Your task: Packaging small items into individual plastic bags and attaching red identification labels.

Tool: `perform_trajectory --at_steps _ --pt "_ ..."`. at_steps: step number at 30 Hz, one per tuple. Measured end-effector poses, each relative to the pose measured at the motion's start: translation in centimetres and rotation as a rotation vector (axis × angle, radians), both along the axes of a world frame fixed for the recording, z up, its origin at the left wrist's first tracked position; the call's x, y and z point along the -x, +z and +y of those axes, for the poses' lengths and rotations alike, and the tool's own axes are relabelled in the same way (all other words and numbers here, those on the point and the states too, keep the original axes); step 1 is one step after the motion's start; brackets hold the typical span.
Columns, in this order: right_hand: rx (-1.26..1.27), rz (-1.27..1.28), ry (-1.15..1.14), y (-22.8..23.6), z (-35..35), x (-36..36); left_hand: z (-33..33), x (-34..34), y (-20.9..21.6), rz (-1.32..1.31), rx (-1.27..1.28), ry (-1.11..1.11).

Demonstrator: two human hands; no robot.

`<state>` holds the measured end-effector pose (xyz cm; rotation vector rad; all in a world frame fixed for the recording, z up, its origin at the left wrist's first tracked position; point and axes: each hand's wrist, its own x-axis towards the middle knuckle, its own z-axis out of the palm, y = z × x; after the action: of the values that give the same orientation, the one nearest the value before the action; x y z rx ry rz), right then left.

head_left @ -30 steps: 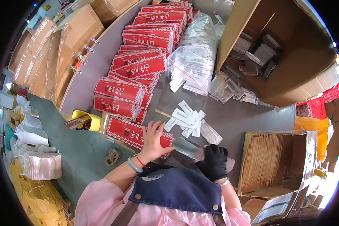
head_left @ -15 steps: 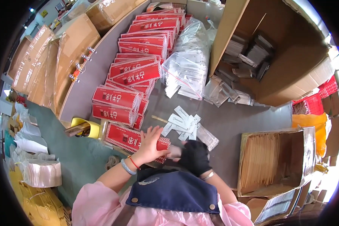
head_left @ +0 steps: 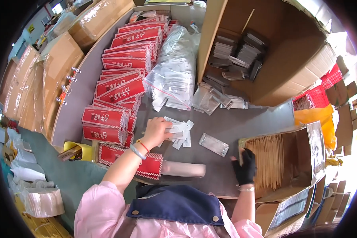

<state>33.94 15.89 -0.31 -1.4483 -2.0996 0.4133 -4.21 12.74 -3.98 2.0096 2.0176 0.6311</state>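
My left hand reaches to a loose pile of small white packets on the grey table, its fingers bent and pinched at the pile's left side. Below that forearm lies a red printed paper sleeve, partly covered by the arm. A whitish, see-through strip sticks out from the sleeve's right end. My right hand, in a black fingerless glove, is at the left edge of a carton of thin wooden sticks. Its thumb stands apart from the fingers, and nothing shows in it.
Stacks of red sleeves fill the left back. Next to them lies a clear bag of white packets. A large open carton holds grey packs. A flat clear pack lies mid-table. A yellow holder sits at the left edge.
My left hand has left the red sleeve and gone up to the white packets. My right hand has moved right, away from the see-through strip, to the stick carton. The view has shifted.
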Motion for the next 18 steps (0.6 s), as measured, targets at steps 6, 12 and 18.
perform_trajectory --at_steps 6,12,18 --pt "0.309 -0.235 -0.468 -3.5 -5.6 -11.6 2.9 -9.4 -0.3 -0.14 -0.088 -0.323" --pt "0.29 -0.339 -0.423 -4.1 -7.0 -10.6 3.3 -11.7 -1.8 0.033 0.001 -0.352" --pt "0.337 -0.237 -0.584 -3.7 -6.9 -10.8 2.1 -11.6 -0.8 0.013 -0.063 -0.347"
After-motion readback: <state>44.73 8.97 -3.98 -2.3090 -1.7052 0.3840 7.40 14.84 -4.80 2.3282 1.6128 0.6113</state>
